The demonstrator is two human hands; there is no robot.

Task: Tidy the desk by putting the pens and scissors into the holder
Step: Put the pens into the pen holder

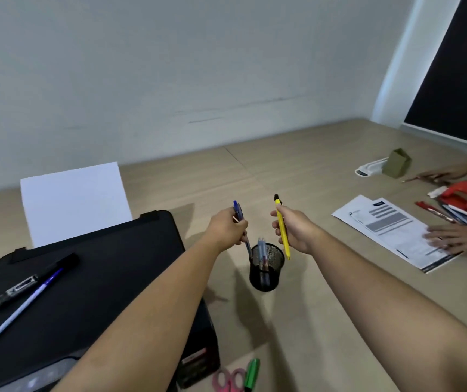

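Observation:
A black mesh holder (266,274) stands on the desk with a few pens inside. My left hand (226,229) grips a blue pen (238,212), tip down at the holder's left rim. My right hand (294,230) grips a yellow pen (282,230) upright, its tip just above the holder's right rim. A black marker (33,281) and a white-and-blue pen (20,308) lie on the printer lid. Pink-handled scissors (229,379) and a green marker (252,373) lie at the desk's near edge.
A black printer (91,278) with white paper (74,199) fills the left. At right, another person's hands (458,236) rest on printed sheets (390,230), near a red hole punch (464,195), several pens (452,213) and an olive box (396,162).

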